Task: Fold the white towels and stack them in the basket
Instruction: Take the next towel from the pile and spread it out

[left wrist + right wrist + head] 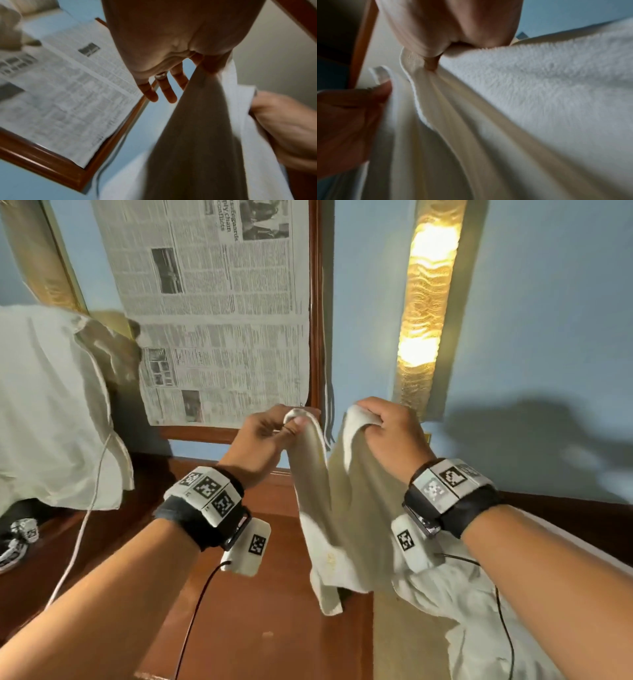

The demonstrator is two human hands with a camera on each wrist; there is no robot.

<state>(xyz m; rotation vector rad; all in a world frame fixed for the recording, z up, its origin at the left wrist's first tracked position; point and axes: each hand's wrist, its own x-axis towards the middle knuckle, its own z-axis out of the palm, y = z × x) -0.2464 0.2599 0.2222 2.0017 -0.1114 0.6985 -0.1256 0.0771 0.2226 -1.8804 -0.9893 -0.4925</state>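
A white towel [346, 515] hangs in the air between my two hands, above a brown wooden surface. My left hand [270, 433] pinches one top corner between thumb and forefinger; its other fingers [168, 93] stick out straight. My right hand [387, 429] grips the other top corner in a fist. The two hands are close together, so the towel [197, 135] sags in folds between them. The right wrist view is filled by the fluffy towel [539, 94], with my left hand [347, 121] at its left edge. No basket is in view.
More white cloth [455, 604] lies piled at the lower right under my right arm. A wooden frame covered with newspaper [219, 309] hangs on the blue wall ahead. A white pillow [48, 405] sits at the left, a lit wall lamp [428, 302] at the right.
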